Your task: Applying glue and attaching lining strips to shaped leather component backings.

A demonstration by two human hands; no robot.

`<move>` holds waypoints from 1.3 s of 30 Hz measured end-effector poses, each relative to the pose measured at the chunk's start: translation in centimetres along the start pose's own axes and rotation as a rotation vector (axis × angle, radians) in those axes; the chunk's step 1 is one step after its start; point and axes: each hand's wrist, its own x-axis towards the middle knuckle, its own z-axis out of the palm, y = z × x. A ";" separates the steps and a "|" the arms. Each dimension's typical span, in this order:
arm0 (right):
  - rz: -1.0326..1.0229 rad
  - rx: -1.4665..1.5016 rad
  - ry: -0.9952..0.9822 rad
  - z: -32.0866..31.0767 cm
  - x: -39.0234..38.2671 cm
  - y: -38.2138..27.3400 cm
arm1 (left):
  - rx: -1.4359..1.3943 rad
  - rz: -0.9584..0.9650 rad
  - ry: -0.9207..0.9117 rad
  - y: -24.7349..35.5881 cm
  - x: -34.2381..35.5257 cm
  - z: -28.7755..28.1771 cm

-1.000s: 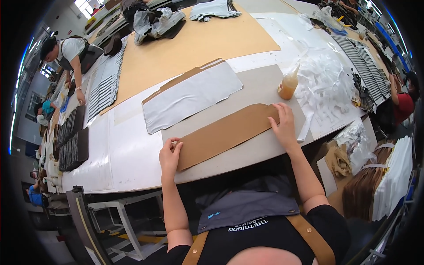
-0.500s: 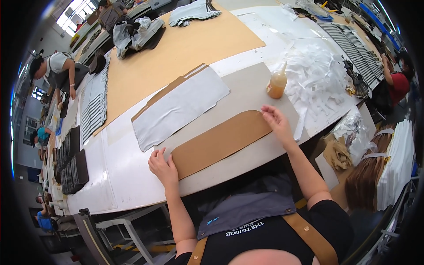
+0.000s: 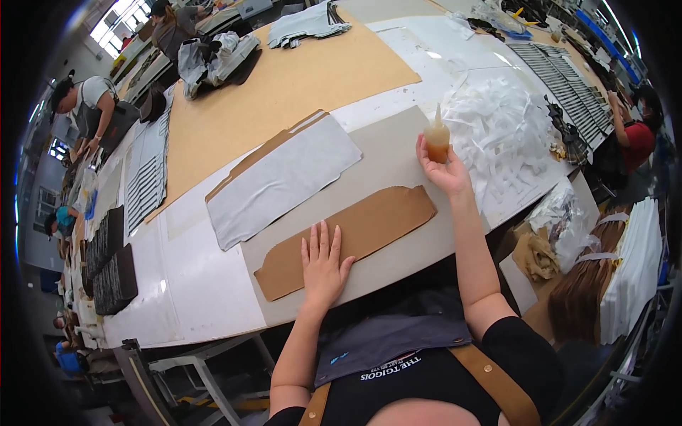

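A long brown panel (image 3: 383, 221) with rounded upper corners lies on a grey board (image 3: 398, 142) in front of me. My left hand (image 3: 325, 259) rests flat on the panel, left of its middle, fingers spread and holding nothing. In my right hand (image 3: 446, 169) is a squeeze bottle (image 3: 437, 140) with a pointed tip and amber liquid in its lower part; the fingers wrap round it, and it is upright. Beyond the brown panel lies a white panel (image 3: 284, 177) on top of brown pieces whose edge shows along its far side.
A heap of white strips (image 3: 504, 135) lies to the right. Farther off, a tan sheet (image 3: 284, 85) covers part of the table, with a plastic-wrapped bundle (image 3: 213, 60) on it. Dark stacked pieces (image 3: 114, 277) stand at the left edge. Bundled brown and white pieces (image 3: 604, 277) fill the lower right.
My right hand has left the panel's right end and taken hold of the bottle. My left hand has moved from the left end onto the panel, which has shifted slightly left.
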 end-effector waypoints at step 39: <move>-1.049 -1.803 -0.139 0.1 -16.0 -1.7 | -0.040 0.224 -0.050 9.3 7.7 4.0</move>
